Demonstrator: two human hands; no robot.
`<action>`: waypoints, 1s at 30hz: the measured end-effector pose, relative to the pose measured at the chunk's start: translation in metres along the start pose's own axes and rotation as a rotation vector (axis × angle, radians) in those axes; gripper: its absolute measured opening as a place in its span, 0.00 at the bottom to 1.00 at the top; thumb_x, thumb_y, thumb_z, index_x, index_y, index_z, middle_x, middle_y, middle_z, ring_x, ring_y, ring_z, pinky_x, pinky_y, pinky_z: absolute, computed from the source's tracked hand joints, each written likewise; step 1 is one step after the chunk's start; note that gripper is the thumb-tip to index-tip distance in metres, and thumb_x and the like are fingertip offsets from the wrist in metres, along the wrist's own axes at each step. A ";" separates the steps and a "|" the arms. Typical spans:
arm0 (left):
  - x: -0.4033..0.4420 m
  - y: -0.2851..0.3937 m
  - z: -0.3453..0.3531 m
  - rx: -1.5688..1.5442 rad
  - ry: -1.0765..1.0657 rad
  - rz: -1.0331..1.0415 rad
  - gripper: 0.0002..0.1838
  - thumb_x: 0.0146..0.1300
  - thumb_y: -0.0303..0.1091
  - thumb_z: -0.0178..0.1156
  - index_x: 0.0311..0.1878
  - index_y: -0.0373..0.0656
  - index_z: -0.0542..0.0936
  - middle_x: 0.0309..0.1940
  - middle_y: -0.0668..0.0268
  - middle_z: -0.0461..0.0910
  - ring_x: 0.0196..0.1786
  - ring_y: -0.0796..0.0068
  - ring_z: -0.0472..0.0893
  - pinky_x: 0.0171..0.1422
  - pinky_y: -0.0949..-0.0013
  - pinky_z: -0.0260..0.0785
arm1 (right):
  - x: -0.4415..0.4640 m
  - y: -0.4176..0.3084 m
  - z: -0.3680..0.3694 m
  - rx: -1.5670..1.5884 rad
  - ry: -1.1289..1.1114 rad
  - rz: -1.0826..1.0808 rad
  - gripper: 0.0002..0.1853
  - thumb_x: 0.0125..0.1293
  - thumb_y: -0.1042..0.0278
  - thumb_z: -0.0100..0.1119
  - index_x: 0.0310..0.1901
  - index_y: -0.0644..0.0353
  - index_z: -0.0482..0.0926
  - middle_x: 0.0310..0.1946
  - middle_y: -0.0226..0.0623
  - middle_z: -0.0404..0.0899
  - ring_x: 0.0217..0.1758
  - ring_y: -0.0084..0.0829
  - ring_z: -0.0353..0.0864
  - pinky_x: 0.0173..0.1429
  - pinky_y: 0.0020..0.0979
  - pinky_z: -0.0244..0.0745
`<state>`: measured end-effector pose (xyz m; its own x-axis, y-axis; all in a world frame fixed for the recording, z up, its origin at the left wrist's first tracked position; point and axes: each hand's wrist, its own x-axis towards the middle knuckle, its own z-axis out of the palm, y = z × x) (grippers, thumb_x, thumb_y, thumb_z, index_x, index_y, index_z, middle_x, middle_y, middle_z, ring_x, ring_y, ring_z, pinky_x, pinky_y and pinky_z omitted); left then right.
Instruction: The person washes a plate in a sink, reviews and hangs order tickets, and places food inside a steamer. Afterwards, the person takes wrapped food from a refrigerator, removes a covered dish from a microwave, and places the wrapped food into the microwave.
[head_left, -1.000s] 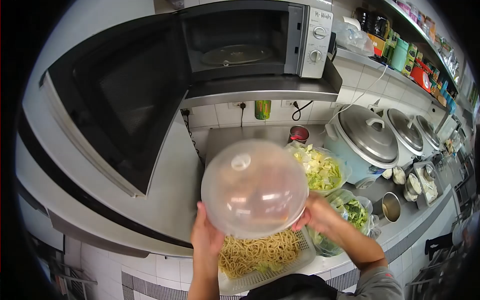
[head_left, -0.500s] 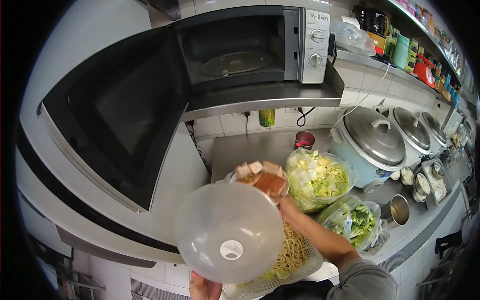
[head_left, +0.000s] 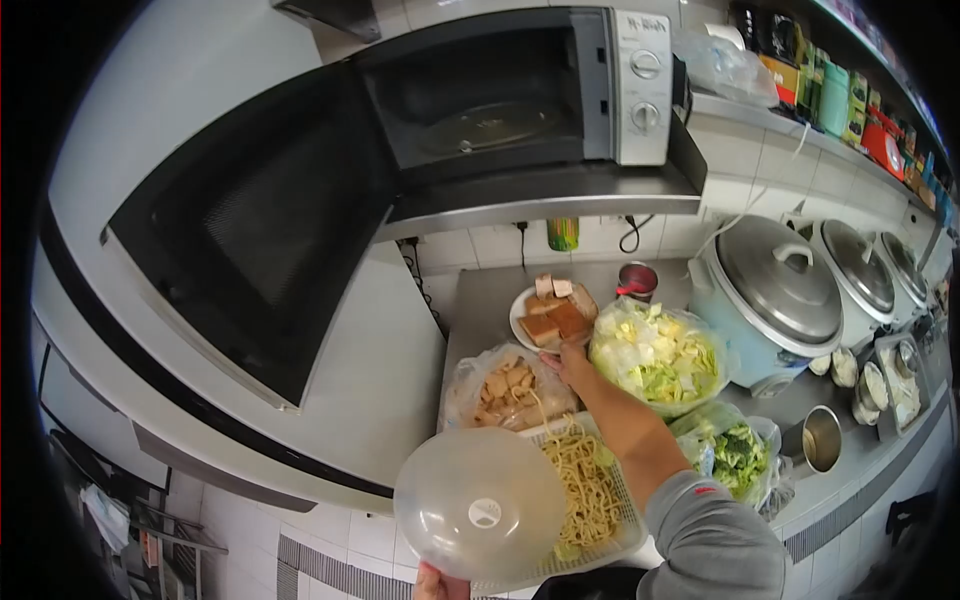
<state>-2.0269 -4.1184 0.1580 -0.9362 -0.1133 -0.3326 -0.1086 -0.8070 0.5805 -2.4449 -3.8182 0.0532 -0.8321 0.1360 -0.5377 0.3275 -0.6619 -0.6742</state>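
Note:
My left hand [head_left: 440, 582] grips the lower rim of a translucent plastic microwave cover [head_left: 470, 500] with a round white vent. That cover hangs over part of a white perforated basket [head_left: 628, 535] of cooked noodles [head_left: 580, 485]. Reaching forward, my right hand [head_left: 568, 364] is closed at the near rim of a white plate [head_left: 520, 325]; its fingertips are partly hidden. Brown-topped pale food blocks [head_left: 568, 320] lie on that plate, which appears to be on the steel counter. Beside it are a bag of light brown food pieces [head_left: 508, 392] and a bag of chopped cabbage [head_left: 660, 360].
Above the counter, a microwave [head_left: 490, 100] stands with its door [head_left: 250, 230] wide open. To the right are a bag of broccoli [head_left: 738, 455], a metal cup [head_left: 818, 440] and large lidded cookers [head_left: 775, 300]. A red container [head_left: 637, 280] sits behind the cabbage.
My right hand has moved the plate away from me, toward the back of the counter. The cover has shifted down, revealing the bag of brown pieces and more noodles. The view has turned slightly.

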 end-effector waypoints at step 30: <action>0.013 -0.176 0.230 1.297 -0.996 0.535 0.13 0.65 0.20 0.53 0.52 0.37 0.78 0.52 0.60 0.81 0.52 0.59 0.80 0.62 0.58 0.69 | -0.438 -0.060 -0.461 -1.195 0.629 -0.710 0.28 0.48 0.67 0.76 0.54 0.55 0.79 0.58 0.46 0.73 0.60 0.51 0.71 0.63 0.46 0.70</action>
<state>-2.0966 -3.8442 0.2222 -0.7321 0.5870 0.3457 0.5519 0.2135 0.8061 -1.8936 -3.4983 0.0962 -0.7498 0.6446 0.1496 0.3702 0.5960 -0.7126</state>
